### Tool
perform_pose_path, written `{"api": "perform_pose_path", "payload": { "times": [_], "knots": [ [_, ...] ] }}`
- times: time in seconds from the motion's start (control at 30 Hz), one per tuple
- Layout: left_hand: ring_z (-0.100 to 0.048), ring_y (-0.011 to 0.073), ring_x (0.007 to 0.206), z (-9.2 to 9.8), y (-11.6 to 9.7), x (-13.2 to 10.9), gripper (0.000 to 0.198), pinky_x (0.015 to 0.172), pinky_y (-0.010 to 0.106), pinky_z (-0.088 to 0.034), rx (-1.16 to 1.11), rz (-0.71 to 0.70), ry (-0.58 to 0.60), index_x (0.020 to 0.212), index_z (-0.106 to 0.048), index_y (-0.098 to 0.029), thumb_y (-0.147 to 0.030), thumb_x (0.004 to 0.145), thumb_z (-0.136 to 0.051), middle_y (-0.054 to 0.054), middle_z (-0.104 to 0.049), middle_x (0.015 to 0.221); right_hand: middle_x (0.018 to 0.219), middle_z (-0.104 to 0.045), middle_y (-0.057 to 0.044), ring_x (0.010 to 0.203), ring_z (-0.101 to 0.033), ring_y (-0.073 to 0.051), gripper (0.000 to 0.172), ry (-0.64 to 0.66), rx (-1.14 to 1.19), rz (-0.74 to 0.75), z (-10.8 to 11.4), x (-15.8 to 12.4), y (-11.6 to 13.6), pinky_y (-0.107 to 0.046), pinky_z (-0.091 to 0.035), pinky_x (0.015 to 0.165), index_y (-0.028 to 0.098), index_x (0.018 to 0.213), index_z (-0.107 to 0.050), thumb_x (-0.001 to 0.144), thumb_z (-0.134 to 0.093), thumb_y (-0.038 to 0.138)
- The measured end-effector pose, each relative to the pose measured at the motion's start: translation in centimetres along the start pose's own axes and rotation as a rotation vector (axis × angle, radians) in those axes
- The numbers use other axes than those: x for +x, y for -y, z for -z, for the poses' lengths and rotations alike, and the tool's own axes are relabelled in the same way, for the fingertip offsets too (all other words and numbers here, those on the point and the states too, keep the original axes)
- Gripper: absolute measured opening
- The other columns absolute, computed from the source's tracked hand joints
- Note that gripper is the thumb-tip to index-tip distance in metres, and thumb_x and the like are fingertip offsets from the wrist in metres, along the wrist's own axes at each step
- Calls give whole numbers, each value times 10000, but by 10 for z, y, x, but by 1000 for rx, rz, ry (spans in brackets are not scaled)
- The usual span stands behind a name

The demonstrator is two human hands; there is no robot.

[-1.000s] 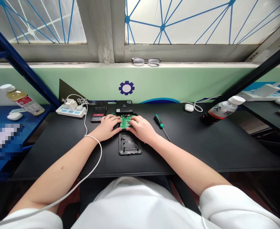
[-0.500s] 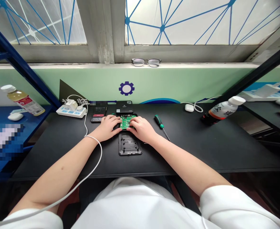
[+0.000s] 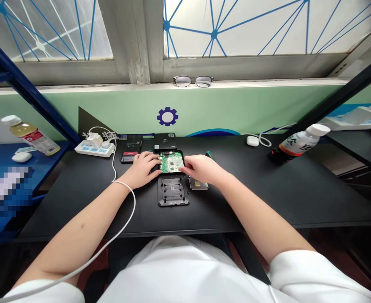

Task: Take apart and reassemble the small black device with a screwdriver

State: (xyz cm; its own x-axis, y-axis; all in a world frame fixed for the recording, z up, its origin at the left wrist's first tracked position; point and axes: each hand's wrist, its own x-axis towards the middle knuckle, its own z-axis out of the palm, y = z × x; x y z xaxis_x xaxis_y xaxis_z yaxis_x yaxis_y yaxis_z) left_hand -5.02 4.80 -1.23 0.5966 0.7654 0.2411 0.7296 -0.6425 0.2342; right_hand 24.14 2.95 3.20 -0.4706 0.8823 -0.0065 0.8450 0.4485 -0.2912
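A green circuit board (image 3: 171, 162) lies in an open black case on the black desk (image 3: 267, 198). My left hand (image 3: 142, 169) rests against the board's left edge, fingers curled on the case. My right hand (image 3: 202, 168) hovers to the right of the board, fingers bent, their tips at the board's right edge; I cannot see anything in it. In front of the board lies a black case cover (image 3: 173, 190), inner side up. A small silver metal plate (image 3: 198, 184) lies beside the cover, under my right wrist. Only the green screwdriver's handle tip (image 3: 208, 153) shows behind my right hand.
A black box (image 3: 164, 142) and a dark packet (image 3: 131, 151) sit behind the board. A white power strip (image 3: 94, 147) with a cable lies far left, a drink bottle (image 3: 300, 143) and white earbud case (image 3: 252, 141) far right. Glasses (image 3: 193, 81) rest on the sill.
My right hand has slid right off the circuit board, uncovering more of it and the silver plate, and now hides most of the screwdriver. The left hand has stayed put.
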Motion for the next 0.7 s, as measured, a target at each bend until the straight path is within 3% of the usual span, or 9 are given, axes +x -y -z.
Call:
{"api": "perform_pose_path", "payload": {
  "times": [0.1, 0.2, 0.43, 0.57, 0.7],
  "knots": [
    [-512, 387, 1457, 6, -2, -1, 346, 1211, 659, -362, -8, -33, -5, 1312, -748, -222, -421, 1064, -614, 149, -708, 1464, 984, -706, -11, 812, -622, -203, 381, 244, 111, -45, 20, -17, -15, -303, -368, 630, 250, 928, -606, 774, -893, 447],
    [-481, 395, 1494, 13, -4, -3, 393, 1235, 651, -358, -69, -93, 31, 1288, -749, -228, -491, 997, -726, 143, -702, 1474, 1105, -706, -16, 837, -653, -209, 508, 335, 136, -131, 24, -25, -25, -306, -392, 614, 259, 1003, -626, 647, -946, 429],
    [-428, 469, 1534, 20, -11, -4, 951, 1261, 682, -353, -127, -165, 149, 1412, -696, -227, -695, 639, -992, 183, -622, 1572, 1030, -708, -17, 804, -642, -217, 454, 402, 96, -205, 21, -22, -23, -332, -383, 597, 259, 885, -532, 699, -899, 448],
    [-430, 479, 1538, 18, -15, -4, 985, 1262, 695, -348, -108, -169, 174, 1461, -673, -225, -672, 646, -999, 194, -608, 1584, 914, -723, 12, 718, -634, -206, 445, 445, 114, -251, 26, -24, -19, -326, -345, 566, 277, 927, -478, 744, -847, 443],
    [-426, 476, 1546, 15, -18, -3, 925, 1260, 710, -337, -99, -155, 194, 1468, -669, -227, -628, 697, -987, 191, -599, 1595, 1080, -740, -23, 831, -676, -235, 513, 434, 93, -207, 28, -27, -18, -316, -391, 586, 298, 1107, -528, 734, -843, 453]
  ]
}}
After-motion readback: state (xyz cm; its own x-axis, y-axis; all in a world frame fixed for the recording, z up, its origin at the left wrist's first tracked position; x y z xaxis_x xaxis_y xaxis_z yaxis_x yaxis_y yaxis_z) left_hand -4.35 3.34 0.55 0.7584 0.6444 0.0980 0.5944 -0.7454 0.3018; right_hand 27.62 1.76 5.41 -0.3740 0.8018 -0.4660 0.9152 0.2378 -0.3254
